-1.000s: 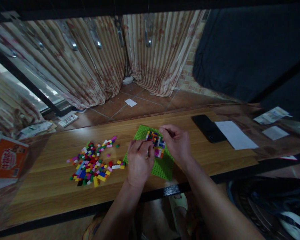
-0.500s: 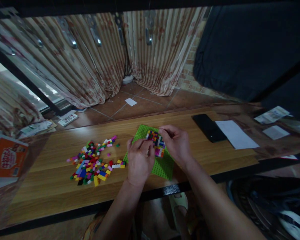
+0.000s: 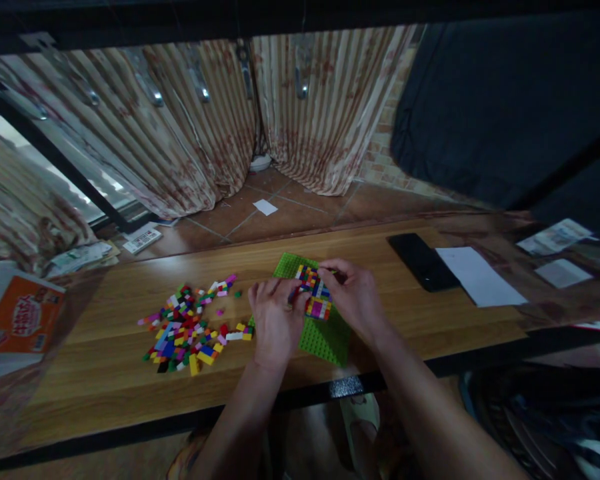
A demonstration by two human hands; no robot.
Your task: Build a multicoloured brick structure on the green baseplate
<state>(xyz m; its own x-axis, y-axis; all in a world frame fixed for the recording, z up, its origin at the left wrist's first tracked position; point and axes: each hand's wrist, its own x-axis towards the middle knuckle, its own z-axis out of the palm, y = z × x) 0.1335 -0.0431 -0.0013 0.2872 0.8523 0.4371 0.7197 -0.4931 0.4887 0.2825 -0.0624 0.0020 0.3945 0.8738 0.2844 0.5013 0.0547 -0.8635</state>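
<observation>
A green studded baseplate [image 3: 325,341] lies at a slant on the wooden table. On it sits a flat, many-coloured build of toy bricks [image 3: 319,308], with my hands on both sides. My left hand [image 3: 277,320] is closed at the build's left side, thumb and fingertips against its edge. With thumb and forefinger pinched, my right hand [image 3: 353,293] touches the far right corner of the build. Any small brick between the fingertips is too hidden to make out. Left of my hands is a loose pile of toy bricks [image 3: 180,327] in mixed colours and sizes.
On the table [image 3: 95,360], a black phone [image 3: 423,261] and a white sheet of paper [image 3: 480,277] lie to the right. An orange and white box [image 3: 23,313] stands beyond the left end. Striped curtains [image 3: 180,133] hang behind, and papers lie on the floor.
The camera view has shifted slightly. My left fingers have drawn back a little to the left, showing more of the build. My right hand stays at its far right corner.
</observation>
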